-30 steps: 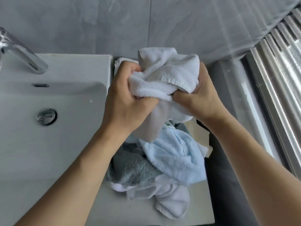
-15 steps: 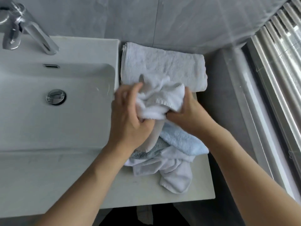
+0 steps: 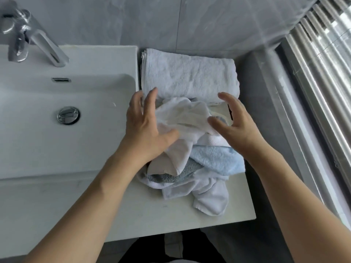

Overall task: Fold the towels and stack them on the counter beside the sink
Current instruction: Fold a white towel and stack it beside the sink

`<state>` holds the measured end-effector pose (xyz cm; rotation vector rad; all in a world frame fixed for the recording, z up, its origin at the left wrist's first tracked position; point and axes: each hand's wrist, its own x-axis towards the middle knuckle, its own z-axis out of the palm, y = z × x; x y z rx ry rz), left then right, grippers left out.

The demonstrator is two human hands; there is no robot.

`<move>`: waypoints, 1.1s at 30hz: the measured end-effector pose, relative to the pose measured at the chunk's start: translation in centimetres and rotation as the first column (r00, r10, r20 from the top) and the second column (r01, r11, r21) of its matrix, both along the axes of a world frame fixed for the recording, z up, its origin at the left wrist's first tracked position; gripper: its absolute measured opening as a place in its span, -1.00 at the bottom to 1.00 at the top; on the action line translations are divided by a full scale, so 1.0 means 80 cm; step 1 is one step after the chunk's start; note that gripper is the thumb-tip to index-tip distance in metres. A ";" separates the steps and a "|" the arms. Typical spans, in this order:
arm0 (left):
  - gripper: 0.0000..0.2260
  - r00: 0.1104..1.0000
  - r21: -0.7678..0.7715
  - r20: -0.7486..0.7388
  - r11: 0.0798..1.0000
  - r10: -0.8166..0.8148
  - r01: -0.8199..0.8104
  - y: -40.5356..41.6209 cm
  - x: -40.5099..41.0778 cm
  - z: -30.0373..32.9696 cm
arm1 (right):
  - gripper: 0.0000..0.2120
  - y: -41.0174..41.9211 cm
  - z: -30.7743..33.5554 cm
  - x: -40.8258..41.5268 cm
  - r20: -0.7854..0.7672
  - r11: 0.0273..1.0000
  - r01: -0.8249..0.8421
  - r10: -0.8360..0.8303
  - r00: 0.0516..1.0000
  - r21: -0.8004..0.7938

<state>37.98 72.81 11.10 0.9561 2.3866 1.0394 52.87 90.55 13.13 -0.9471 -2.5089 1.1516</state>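
A folded white towel (image 3: pixel 190 76) lies flat at the back of the counter (image 3: pixel 171 221), right of the sink (image 3: pixel 66 95). In front of it sits a heap of loose towels: a crumpled white towel (image 3: pixel 186 116) on top, a light blue towel (image 3: pixel 216 158), a grey towel (image 3: pixel 167 177) and another white towel (image 3: pixel 209 198) underneath. My left hand (image 3: pixel 144 128) rests with spread fingers on the left side of the crumpled white towel. My right hand (image 3: pixel 233 120) hovers just to its right, fingers spread, holding nothing.
A chrome tap (image 3: pixel 32 38) stands at the back left of the sink, with a drain plug (image 3: pixel 68 114) in the basin. A grey tiled wall runs behind. Window blinds (image 3: pixel 322 76) and a sill lie to the right, past a gap beside the counter.
Both hands gripped the bunched white towel up in the air, lowered it onto the heap, then let go and spread their fingers. The folded towel at the back came into view.
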 end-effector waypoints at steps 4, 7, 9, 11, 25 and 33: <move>-0.12 0.989 0.037 -0.146 0.999 -0.033 0.039 0.010 -0.007 0.033 | -0.44 -0.006 0.009 -0.009 -0.037 0.992 -0.036 0.041 0.998 0.125; -0.11 0.979 0.020 -0.189 0.997 -0.071 0.076 0.011 -0.011 0.038 | -0.43 -0.009 0.011 -0.015 -0.038 0.983 -0.068 0.075 0.996 0.171; -0.11 0.974 0.000 -0.201 0.994 -0.108 0.110 0.012 -0.012 0.036 | -0.44 -0.010 0.012 -0.018 -0.037 0.980 -0.079 0.087 0.996 0.180; -0.11 0.974 -0.016 -0.178 0.990 -0.138 0.137 0.014 -0.012 0.033 | -0.47 -0.008 0.011 -0.020 -0.028 0.982 -0.090 0.096 0.995 0.164; -0.14 0.947 -0.407 0.015 0.864 -0.320 0.298 0.028 -0.009 -0.089 | -0.45 -0.010 -0.079 -0.044 0.269 0.984 0.010 0.040 0.962 -0.180; -0.82 0.993 0.137 -0.112 0.989 -0.039 0.054 0.023 -0.018 -0.027 | -0.50 -0.018 -0.021 -0.081 -0.181 0.908 0.099 -0.186 0.966 -0.406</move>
